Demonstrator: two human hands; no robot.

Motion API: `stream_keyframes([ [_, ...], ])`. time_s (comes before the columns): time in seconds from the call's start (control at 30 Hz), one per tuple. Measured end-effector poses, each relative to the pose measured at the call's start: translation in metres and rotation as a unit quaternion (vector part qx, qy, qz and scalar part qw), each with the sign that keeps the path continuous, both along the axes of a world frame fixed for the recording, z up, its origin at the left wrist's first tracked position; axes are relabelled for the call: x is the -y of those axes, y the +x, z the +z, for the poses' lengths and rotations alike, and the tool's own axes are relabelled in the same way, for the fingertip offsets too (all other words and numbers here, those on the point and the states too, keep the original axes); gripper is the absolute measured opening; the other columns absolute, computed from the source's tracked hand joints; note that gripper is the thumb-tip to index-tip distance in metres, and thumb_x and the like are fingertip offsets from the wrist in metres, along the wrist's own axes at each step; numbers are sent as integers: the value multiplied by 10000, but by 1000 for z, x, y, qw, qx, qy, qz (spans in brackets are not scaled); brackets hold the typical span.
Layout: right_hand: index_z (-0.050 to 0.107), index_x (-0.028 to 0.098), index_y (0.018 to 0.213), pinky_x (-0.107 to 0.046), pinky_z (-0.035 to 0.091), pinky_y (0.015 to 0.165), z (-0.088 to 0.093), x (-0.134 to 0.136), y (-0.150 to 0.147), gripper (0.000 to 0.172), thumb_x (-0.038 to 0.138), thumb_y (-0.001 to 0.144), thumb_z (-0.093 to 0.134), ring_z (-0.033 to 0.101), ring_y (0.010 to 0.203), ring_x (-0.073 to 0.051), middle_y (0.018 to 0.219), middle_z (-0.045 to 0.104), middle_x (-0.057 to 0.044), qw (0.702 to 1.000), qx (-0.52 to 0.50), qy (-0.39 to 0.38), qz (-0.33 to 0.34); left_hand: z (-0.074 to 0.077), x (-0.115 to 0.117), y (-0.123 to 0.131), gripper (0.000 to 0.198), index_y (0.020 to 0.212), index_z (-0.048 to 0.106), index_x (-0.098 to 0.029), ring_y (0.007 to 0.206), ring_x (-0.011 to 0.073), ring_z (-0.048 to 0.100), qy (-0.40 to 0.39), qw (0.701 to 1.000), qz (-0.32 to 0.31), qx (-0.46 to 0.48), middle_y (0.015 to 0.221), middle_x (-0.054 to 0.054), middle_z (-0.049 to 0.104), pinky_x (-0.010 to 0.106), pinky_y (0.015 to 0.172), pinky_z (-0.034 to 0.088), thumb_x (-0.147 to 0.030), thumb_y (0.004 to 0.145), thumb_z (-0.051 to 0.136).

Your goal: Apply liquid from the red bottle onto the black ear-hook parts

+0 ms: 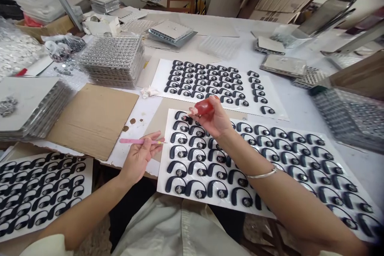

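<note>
My right hand (217, 119) is wrapped round a small red squeeze bottle (206, 106), its pale nozzle tilted down at the top left corner of a white sheet (163, 176). Rows of black hook-shaped pieces (179, 152), each with a round silvery part at one end, lie on that sheet. Left of the sheet, my left hand (141, 154) pinches a thin pink pen-like tool (132, 141) with a fine tip pointing right. Whether the nozzle touches the nearest black piece, I cannot tell.
A second sheet of black pieces (267, 88) lies behind, and a third (87, 184) at lower left. Brown cardboard (96, 118) is left of my left hand. Stacked silvery trays (111, 60) rise at the back left; a crumpled tissue (149, 92) and more trays (345, 116) surround the work.
</note>
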State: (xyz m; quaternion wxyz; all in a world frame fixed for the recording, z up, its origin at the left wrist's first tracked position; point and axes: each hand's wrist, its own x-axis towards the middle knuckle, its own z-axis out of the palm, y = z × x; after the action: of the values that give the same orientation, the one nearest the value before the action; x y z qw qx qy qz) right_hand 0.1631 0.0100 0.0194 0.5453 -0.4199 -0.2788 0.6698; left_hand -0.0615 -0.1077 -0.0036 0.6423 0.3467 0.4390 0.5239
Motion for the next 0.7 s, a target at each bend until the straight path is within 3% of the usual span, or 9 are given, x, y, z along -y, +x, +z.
stream_keyframes([
  [0.13, 536, 226, 779, -285, 566, 645, 15, -11, 16, 489, 691, 671, 645, 628, 676, -137, 679, 608, 15, 999, -5, 39, 11, 19, -27, -10, 358, 1168, 647, -204, 976, 191, 659, 159, 976, -5, -150, 1115, 90, 666, 361, 949, 517, -446, 923, 552],
  [0.27, 582, 195, 783, -177, 426, 403, 29, -20, 24, 535, 715, 666, 623, 507, 484, -67, 700, 642, -2, 999, 14, 38, -33, 41, -72, 6, 305, 1183, 652, -203, 825, 169, 681, 320, 902, -128, -261, 890, 64, 717, 317, 848, 542, -334, 917, 581],
  [0.4, 596, 189, 781, -173, 443, 402, 27, -23, 29, 500, 665, 649, 678, 501, 471, -64, 674, 645, -1, 997, 4, 29, -75, 36, -104, 31, 278, 1179, 651, -193, 799, 165, 690, 439, 825, -165, -316, 862, 65, 729, 279, 763, 554, -250, 925, 553],
  [0.57, 624, 177, 763, -183, 460, 422, 22, -24, 39, 480, 622, 612, 722, 514, 478, -71, 675, 660, -16, 996, 11, 32, -83, 19, -103, 38, 276, 1156, 663, -231, 797, 154, 681, 531, 778, -97, -321, 949, 58, 720, 253, 742, 561, -181, 898, 578],
  [0.7, 635, 187, 770, -179, 427, 405, 21, -25, 40, 466, 626, 631, 706, 528, 504, -82, 681, 661, -16, 999, -13, 26, -19, 29, -96, 33, 273, 1144, 667, -254, 850, 183, 676, 542, 790, -106, -266, 975, 54, 705, 270, 723, 570, -266, 875, 624],
])
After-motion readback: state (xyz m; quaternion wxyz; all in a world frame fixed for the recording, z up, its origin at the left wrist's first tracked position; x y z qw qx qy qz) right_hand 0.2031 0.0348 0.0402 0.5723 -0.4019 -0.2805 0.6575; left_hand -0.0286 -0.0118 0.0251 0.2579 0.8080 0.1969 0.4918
